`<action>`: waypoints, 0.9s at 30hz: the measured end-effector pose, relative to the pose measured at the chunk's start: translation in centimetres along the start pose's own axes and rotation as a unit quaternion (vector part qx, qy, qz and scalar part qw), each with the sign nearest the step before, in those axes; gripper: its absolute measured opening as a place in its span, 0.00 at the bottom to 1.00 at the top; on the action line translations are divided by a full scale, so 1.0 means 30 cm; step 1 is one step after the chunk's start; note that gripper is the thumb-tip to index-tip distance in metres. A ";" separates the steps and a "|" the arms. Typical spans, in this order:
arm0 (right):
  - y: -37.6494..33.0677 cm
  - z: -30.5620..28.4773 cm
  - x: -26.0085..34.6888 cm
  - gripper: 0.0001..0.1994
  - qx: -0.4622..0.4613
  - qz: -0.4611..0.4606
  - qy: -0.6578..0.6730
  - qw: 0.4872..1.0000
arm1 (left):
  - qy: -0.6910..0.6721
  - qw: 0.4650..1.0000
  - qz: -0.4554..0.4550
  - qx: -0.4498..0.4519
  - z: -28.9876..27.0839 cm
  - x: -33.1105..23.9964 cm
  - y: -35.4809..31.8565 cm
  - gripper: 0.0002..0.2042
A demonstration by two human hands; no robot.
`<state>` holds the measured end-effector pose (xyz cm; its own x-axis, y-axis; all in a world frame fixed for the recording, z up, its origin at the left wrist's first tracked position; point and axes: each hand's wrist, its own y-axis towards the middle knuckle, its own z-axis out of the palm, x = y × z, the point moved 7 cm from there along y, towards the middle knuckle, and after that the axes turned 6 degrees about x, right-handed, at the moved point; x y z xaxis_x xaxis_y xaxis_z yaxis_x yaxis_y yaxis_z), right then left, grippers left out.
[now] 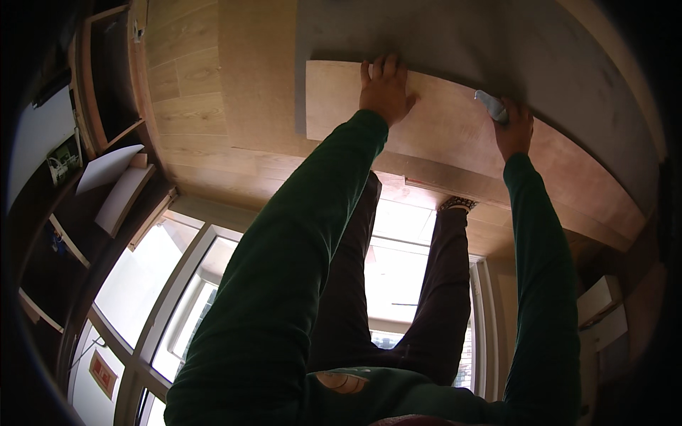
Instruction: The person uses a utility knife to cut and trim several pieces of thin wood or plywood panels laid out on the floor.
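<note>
A long, pale wooden board (440, 113) stretches across the upper middle and right of the head view, its far edge beside a dark grey surface (440, 35). My left hand (384, 91) rests on the board near its left end, fingers spread toward the far edge and thumb apart. Farther right, my right hand (516, 131) is closed around a small, pale grey-blue bottle-like object (491, 106) with a narrow tip. That tip points left and away from me, at the board's far edge. My right fingers partly hide the object's body.
Wood-plank flooring (188, 92) lies to the left of the board. Along the far left stands a dark shelf frame (106, 78) with white panels (110, 167) leaning near it. Glazed doors (174, 298) are at the lower left. My shoe (457, 204) is close to the board's near side.
</note>
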<state>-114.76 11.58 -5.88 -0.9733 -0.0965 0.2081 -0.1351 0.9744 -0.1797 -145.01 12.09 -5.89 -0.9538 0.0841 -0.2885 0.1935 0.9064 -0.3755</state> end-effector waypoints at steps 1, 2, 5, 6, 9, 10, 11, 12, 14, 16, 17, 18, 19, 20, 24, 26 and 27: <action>-0.007 -0.006 -0.002 0.27 0.002 0.000 0.000 1.000 | -0.002 1.000 0.000 0.005 0.002 -0.004 -0.007 0.36; -0.013 -0.011 -0.002 0.27 0.004 0.000 0.000 1.000 | -0.003 1.000 -0.001 0.010 0.002 -0.006 -0.015 0.36; -0.037 0.001 -0.009 0.27 0.028 0.015 0.037 0.999 | -0.030 0.999 0.001 0.014 0.007 0.010 -0.056 0.35; -0.048 0.004 -0.008 0.27 0.031 0.012 0.058 0.998 | -0.033 0.999 0.001 0.012 0.008 0.017 -0.076 0.35; -0.088 -0.006 -0.031 0.25 0.000 -0.003 0.084 0.997 | -0.059 0.998 -0.022 -0.005 0.010 0.046 -0.154 0.36; -0.112 -0.031 -0.035 0.24 -0.035 -0.014 0.068 0.997 | -0.079 0.996 -0.048 -0.016 0.008 0.066 -0.190 0.37; -0.136 -0.054 -0.035 0.24 -0.072 -0.027 0.054 0.996 | -0.097 0.992 -0.074 -0.029 0.013 0.101 -0.233 0.38; -0.163 -0.048 -0.087 0.23 -0.055 0.065 0.106 0.991 | -0.129 0.983 -0.115 -0.065 0.006 0.152 -0.293 0.38; -0.268 -0.036 -0.215 0.23 -0.022 0.249 0.196 0.948 | -0.181 0.951 -0.207 -0.141 0.035 0.268 -0.435 0.40; -0.416 0.000 -0.304 0.19 -0.043 0.451 0.338 0.825 | -0.226 0.880 -0.393 -0.144 0.107 0.416 -0.620 0.44; -0.503 0.025 -0.340 0.18 -0.055 0.542 0.396 0.739 | -0.215 0.832 -0.499 -0.109 0.147 0.460 -0.702 0.44; -0.572 0.053 -0.372 0.17 -0.052 0.578 0.441 0.685 | -0.251 0.780 -0.565 -0.092 0.183 0.474 -0.759 0.44; -0.630 0.096 -0.387 0.15 -0.045 0.606 0.487 0.628 | -0.271 0.782 -0.554 -0.092 0.205 0.503 -0.800 0.42; -0.688 0.124 -0.408 0.14 -0.042 0.632 0.525 0.568 | -0.273 0.816 -0.499 -0.098 0.198 0.480 -0.789 0.40; -0.777 0.212 -0.394 0.11 -0.046 0.639 0.604 0.474 | -0.209 0.908 -0.351 -0.091 0.171 0.431 -0.721 0.37; -0.785 0.233 -0.340 0.10 -0.058 0.661 0.615 0.425 | -0.221 0.877 -0.424 -0.052 0.201 0.462 -0.726 0.38; -0.772 0.236 -0.336 0.09 -0.054 0.642 0.646 0.408 | -0.216 0.879 -0.422 -0.051 0.206 0.464 -0.710 0.38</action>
<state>-103.13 -11.44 -10.64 0.6924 0.6283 0.3548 0.4099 0.0622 -0.9100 -160.99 -8.60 -7.35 -0.5664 -0.7817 -0.2610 -0.5846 0.6043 -0.5414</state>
